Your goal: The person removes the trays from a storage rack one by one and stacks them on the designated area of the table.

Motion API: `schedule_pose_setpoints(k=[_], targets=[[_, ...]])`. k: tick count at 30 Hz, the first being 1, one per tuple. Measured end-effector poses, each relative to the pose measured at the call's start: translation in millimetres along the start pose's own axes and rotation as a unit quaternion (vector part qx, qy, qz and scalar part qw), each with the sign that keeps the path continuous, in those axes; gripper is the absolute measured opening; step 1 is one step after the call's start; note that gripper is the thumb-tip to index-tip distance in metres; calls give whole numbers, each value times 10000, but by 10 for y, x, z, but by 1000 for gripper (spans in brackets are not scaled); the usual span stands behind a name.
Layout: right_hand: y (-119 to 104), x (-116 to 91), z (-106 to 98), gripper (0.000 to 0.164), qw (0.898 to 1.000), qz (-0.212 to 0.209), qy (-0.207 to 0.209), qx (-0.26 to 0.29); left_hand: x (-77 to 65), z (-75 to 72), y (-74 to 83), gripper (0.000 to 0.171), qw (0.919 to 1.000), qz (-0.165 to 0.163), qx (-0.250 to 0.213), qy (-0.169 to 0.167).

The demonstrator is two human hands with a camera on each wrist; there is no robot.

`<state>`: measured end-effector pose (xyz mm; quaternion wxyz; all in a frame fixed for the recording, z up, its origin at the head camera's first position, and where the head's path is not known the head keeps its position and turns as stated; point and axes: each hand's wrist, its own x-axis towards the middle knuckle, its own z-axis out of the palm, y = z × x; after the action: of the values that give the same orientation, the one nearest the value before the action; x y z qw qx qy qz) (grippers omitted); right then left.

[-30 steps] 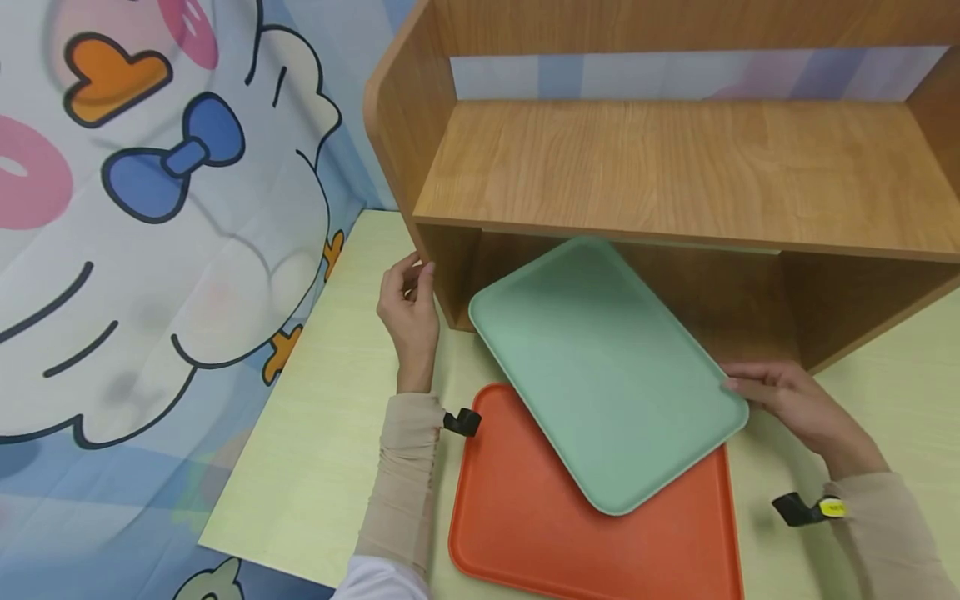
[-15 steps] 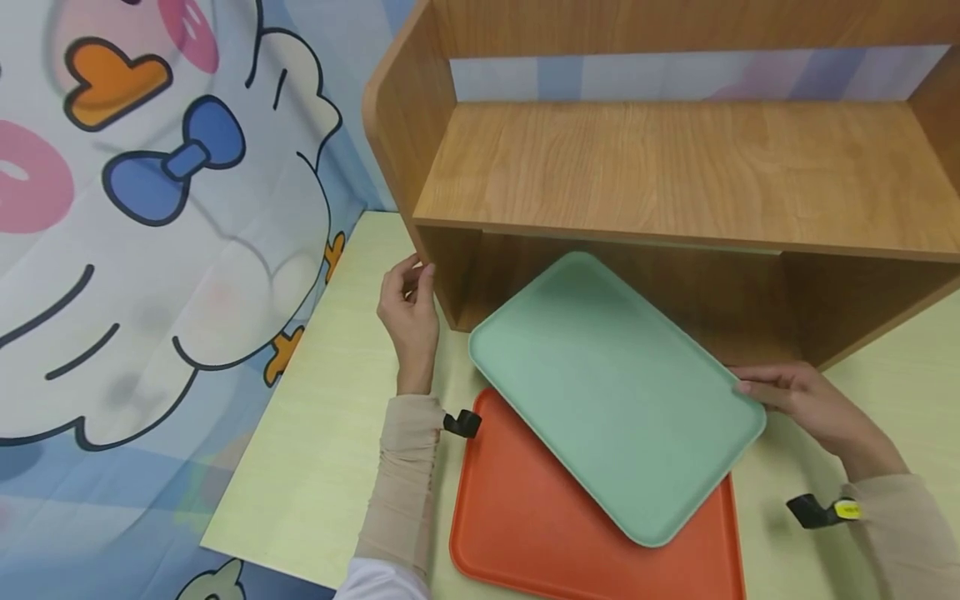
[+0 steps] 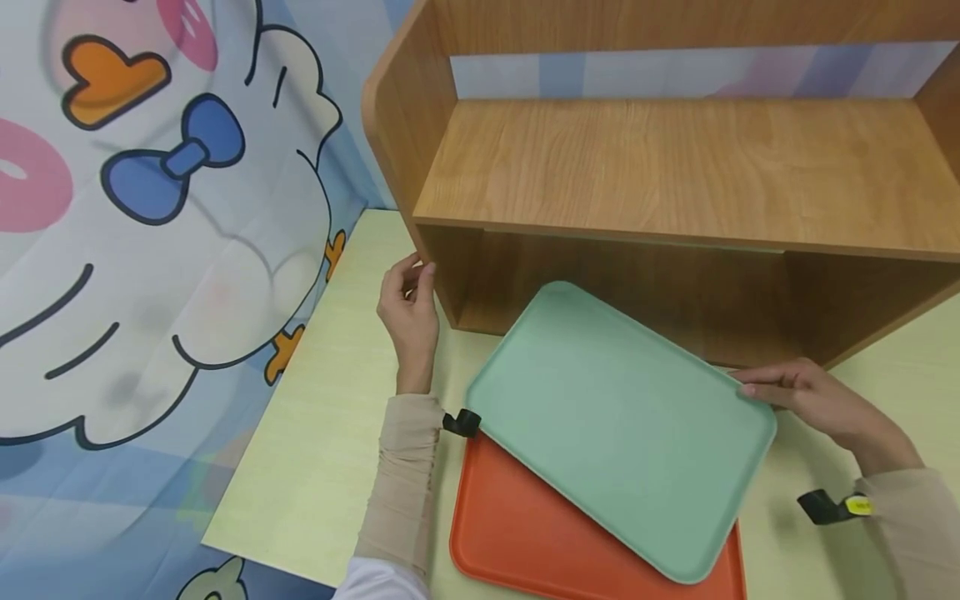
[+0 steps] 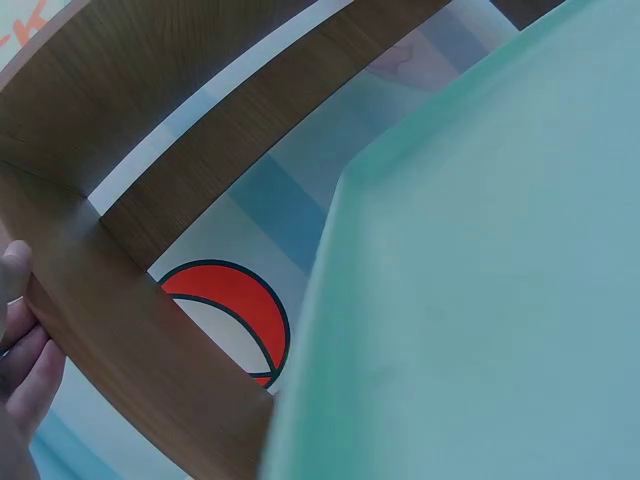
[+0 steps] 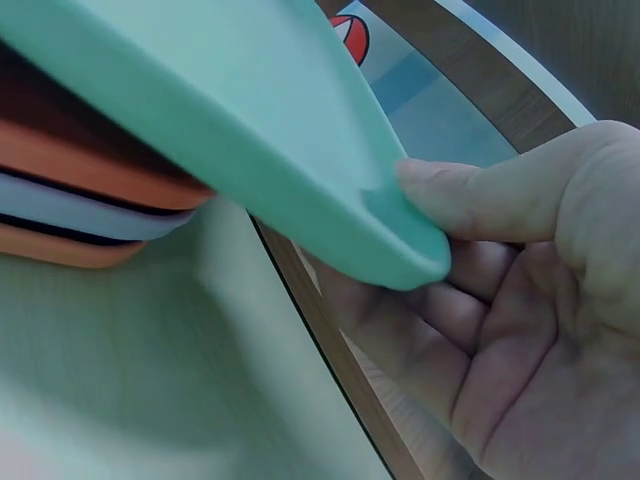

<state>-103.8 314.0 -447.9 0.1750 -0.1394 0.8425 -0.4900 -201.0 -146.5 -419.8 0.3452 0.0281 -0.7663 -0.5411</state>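
Note:
A mint-green rectangular tray (image 3: 622, 433) lies slanted over a stack of trays, the top one an orange-red tray (image 3: 525, 525). My right hand (image 3: 817, 404) pinches the green tray's rim near its right corner, thumb on top and fingers underneath, as the right wrist view shows. There the green tray is tilted and raised above the stack at this corner. At the left, my left hand (image 3: 410, 321) holds the front edge of the wooden shelf unit's side panel (image 3: 442, 275), its thumb and fingers bent at the edge (image 4: 30, 330).
The wooden shelf (image 3: 675, 167) stands behind the trays, with an open lower compartment (image 3: 637, 267). A pale yellow table (image 3: 300, 467) carries everything. A cartoon-printed cloth (image 3: 247, 333) hangs at the left. Below the orange-red tray, the right wrist view shows a whitish tray (image 5: 90, 208) and another orange one.
The right hand has shifted right, drawing the green tray out of the lower compartment and toward the front while turning it. The left hand stays at the side panel.

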Motion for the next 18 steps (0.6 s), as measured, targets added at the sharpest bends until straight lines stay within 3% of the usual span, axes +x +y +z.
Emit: schedule_pose_setpoints(k=[18], targets=[[-162,85,42,27,9968,80,-605,-516,3,-5,9,26,10000,-68,-12,-36]])
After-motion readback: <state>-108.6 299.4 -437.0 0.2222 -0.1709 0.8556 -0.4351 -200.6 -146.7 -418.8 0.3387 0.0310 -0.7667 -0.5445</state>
